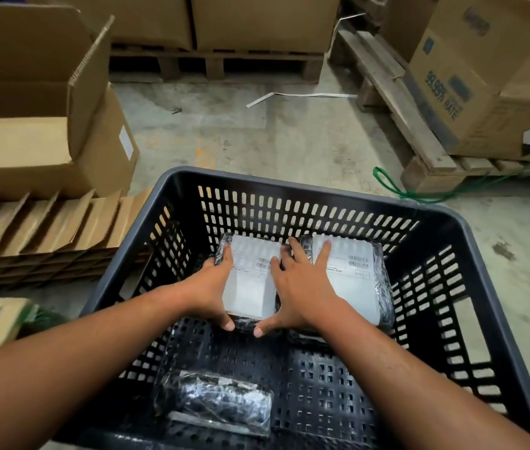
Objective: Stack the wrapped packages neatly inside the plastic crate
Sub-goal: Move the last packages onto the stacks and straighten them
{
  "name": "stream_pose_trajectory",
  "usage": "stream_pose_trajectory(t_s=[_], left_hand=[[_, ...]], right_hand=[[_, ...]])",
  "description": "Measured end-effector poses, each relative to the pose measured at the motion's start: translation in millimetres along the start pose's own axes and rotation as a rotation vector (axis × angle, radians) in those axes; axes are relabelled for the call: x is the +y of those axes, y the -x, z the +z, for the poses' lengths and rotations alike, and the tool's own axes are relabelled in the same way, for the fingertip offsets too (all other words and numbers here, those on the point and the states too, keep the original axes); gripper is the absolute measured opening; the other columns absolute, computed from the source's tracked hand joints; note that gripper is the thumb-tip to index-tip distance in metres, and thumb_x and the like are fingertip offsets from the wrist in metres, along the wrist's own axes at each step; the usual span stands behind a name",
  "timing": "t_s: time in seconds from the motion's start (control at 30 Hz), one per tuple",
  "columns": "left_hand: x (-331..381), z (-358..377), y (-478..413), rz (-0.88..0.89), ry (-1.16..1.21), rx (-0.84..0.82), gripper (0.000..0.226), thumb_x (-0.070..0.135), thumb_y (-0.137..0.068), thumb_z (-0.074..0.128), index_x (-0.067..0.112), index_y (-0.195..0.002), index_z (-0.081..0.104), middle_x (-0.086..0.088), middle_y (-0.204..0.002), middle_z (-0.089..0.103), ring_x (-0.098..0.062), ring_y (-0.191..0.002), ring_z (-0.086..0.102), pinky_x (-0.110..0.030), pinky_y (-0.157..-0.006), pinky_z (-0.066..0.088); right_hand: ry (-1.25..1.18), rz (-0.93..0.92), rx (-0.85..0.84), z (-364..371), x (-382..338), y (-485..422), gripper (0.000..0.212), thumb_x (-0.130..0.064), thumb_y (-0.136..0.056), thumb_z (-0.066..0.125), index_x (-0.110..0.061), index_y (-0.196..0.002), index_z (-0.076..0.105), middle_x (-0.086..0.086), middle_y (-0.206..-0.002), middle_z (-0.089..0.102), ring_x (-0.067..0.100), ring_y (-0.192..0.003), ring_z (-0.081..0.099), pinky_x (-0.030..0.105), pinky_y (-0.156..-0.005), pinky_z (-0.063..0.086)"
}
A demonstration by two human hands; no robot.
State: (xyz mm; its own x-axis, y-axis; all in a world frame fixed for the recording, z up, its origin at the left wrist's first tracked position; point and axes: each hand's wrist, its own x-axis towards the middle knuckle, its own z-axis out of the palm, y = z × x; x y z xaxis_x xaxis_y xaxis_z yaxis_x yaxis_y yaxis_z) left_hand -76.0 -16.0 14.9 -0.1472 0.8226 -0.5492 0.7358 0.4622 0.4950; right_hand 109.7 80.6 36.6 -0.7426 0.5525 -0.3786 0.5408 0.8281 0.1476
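A dark grey slotted plastic crate (471,228) fills the lower half of the view. Two black wrapped packages with white shipping labels lie side by side at its far end. My left hand (210,284) grips the left edge of the left package (250,287), thumb at its near edge. My right hand (302,287) lies spread over the gap between the two, thumb on the left package's near edge, fingers resting on the right package (358,280). A third wrapped package (215,401), label not showing, lies alone at the crate's near left.
An open cardboard box (46,125) and a row of flattened cartons (46,222) stand left of the crate. Wooden pallets with large boxes (471,76) sit at the back and right. A green strap (396,190) and a white strip (289,95) lie on the concrete floor.
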Motion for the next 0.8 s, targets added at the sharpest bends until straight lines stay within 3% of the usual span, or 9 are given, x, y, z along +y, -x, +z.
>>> stream_pose_trajectory(t_s=[0.3,0.4,0.47,0.57,0.67,0.8], left_hand=[[-0.2,-0.3,10.2,0.033,0.018,0.066,0.165,0.03,-0.043,0.098,0.029,-0.156,-0.023,-0.012,-0.15,0.029,-0.03,-0.133,0.039,-0.041,-0.114,0.038],[3.2,-3.5,17.3,0.036,0.013,0.072,0.163,0.031,-0.046,0.099,0.03,-0.156,-0.021,-0.015,-0.165,-0.002,-0.035,-0.149,0.019,-0.04,-0.123,0.02],[6.2,-6.7,22.7,0.036,-0.017,0.057,0.159,0.035,-0.051,0.099,0.031,-0.155,-0.022,-0.016,-0.164,-0.022,-0.035,-0.153,0.002,-0.036,-0.121,0.011],[13.4,-18.4,33.6,0.138,-0.062,0.096,0.145,0.042,-0.063,0.093,0.029,-0.157,-0.017,-0.013,-0.165,-0.022,-0.03,-0.151,-0.016,-0.037,-0.121,0.005],[19.4,-36.1,55.8,0.235,-0.126,0.188,0.132,0.046,-0.073,0.086,0.03,-0.157,-0.015,-0.005,-0.165,-0.023,-0.019,-0.152,-0.006,-0.024,-0.117,0.008],[24.3,-48.0,97.5,0.405,-0.214,0.175,0.113,0.048,-0.077,0.082,0.032,-0.161,0.007,0.006,-0.167,0.001,-0.008,-0.153,0.003,-0.026,-0.122,0.011]], right_hand=[[-0.031,0.002,0.028,-0.7,-0.9,2.7,0.15,-0.105,-0.05,0.047,-0.008,-0.162,0.021,0.018,-0.171,0.016,0.036,-0.159,-0.005,0.086,-0.106,-0.008],[-0.077,-0.025,0.054,-3.8,1.8,7.9,0.146,-0.103,-0.05,0.051,-0.011,-0.161,0.025,0.017,-0.171,0.02,0.035,-0.159,-0.001,0.085,-0.107,-0.011],[-0.16,-0.071,0.072,-8.1,5.6,12.3,0.136,-0.097,-0.057,0.058,-0.018,-0.162,0.025,0.012,-0.171,0.019,0.033,-0.159,0.004,0.083,-0.108,-0.012],[-0.408,-0.105,0.126,-16.4,16.3,21.5,0.112,-0.074,-0.074,0.073,-0.027,-0.163,0.024,0.003,-0.172,0.021,0.027,-0.159,0.008,0.073,-0.117,-0.012],[-0.619,-0.099,0.243,-24.8,24.8,35.0,0.099,-0.056,-0.082,0.079,-0.028,-0.162,0.027,-0.002,-0.167,0.033,0.023,-0.155,0.023,0.048,-0.126,0.01],[-0.78,-0.175,0.31,-27.5,19.1,65.1,0.074,-0.048,-0.082,0.083,-0.032,-0.147,0.052,-0.008,-0.147,0.058,0.009,-0.132,0.053,0.035,-0.112,0.045]])
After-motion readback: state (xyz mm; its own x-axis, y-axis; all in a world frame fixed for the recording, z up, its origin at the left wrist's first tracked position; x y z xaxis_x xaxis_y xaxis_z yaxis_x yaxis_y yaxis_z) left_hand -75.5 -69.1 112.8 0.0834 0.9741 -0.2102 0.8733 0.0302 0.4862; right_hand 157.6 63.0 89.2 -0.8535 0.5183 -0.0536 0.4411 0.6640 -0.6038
